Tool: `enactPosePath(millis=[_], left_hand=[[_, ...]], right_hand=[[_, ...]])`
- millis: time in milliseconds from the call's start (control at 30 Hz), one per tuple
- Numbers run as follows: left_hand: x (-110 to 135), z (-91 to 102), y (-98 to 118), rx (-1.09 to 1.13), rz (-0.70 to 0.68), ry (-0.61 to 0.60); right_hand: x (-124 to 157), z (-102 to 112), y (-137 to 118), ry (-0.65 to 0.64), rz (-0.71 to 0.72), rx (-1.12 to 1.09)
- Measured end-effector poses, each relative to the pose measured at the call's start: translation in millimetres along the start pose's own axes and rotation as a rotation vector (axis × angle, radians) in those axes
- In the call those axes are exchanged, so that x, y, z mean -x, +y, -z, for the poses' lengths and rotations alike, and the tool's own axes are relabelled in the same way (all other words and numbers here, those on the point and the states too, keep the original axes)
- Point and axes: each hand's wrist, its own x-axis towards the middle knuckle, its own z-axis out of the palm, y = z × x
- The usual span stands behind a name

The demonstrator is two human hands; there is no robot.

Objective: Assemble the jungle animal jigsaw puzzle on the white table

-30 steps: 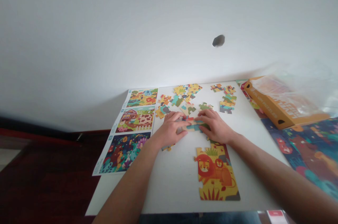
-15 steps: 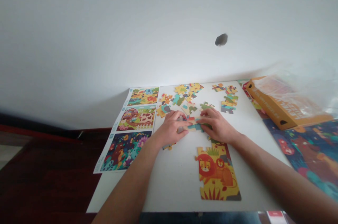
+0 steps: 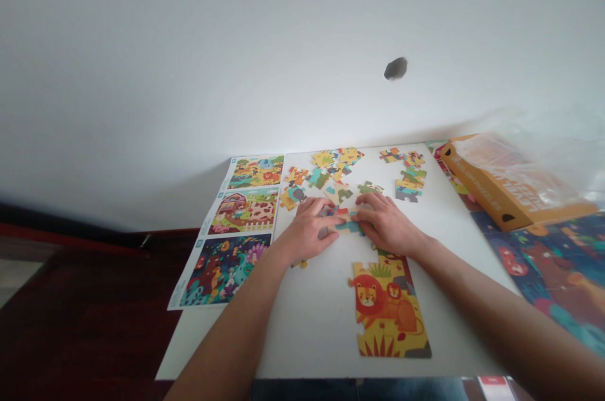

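Note:
In the middle of the white table, my left hand (image 3: 312, 226) and my right hand (image 3: 385, 221) face each other over some light-blue and red puzzle pieces (image 3: 350, 226). Curled left fingers grip the left side of these pieces, while bent right fingers hold the right side. The fingers cover part of them, so whether they are fully joined I cannot tell. Nearer to me lies a joined lion section (image 3: 390, 313) of the puzzle, its upper end partly under my right hand. Another piece (image 3: 301, 263) shows beside my left wrist.
Several loose puzzle pieces (image 3: 326, 171) lie at the back, and more pieces (image 3: 410, 177) at the back right. A printed sheet with three pictures (image 3: 203, 231) is at the left edge. An orange puzzle box (image 3: 496, 193) with clear plastic stands right, on a dark picture (image 3: 558, 262).
Both hands stay over the same pieces. The right fingers have shifted very slightly left; the other pieces look unmoved.

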Motion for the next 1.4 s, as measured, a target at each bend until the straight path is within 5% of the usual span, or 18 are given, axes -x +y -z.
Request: enactPosePath(millis=[867,1167,1400], left_hand=[[-3,-0.9,-10,0.211,-0.104,0.155],[-2,6.1,-8,0.491,0.082,0.180],[-1,11.0,-11,0.265,0.136,0.147]], right_hand=[[4,2,-2,0.010,0.004,-0.038],[4,4,-2,0.000,0.016,-0.039],[4,5,-1,-0.001,0.001,-0.036]])
